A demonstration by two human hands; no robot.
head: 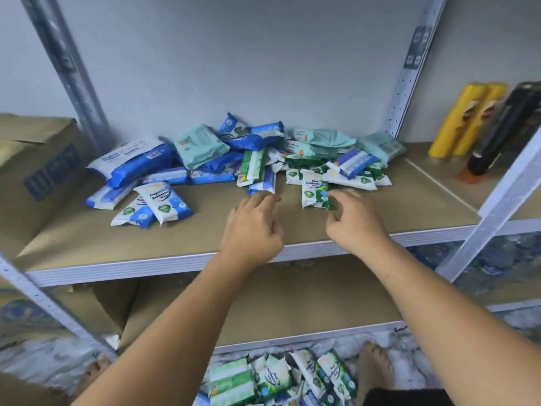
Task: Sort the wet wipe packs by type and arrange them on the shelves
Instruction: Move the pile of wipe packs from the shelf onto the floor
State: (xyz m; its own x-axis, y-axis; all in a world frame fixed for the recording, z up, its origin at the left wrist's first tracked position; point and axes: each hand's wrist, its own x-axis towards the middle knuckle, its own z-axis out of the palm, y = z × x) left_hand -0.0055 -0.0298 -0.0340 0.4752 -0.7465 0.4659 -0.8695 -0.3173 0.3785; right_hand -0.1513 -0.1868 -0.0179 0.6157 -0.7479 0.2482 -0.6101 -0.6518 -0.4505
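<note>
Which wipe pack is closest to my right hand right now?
The green-and-white pine pack, lying out in front: your right hand reaches its right edge. The other green packs sit farther back.

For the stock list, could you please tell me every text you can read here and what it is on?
"Pine Antibacter... Wipes": green pack, partly covered.
"Fragrance... Antibacter... Wipes": blue pack, partly legible.
Print on the cardboard box and the other packs: too blurred.
</note>
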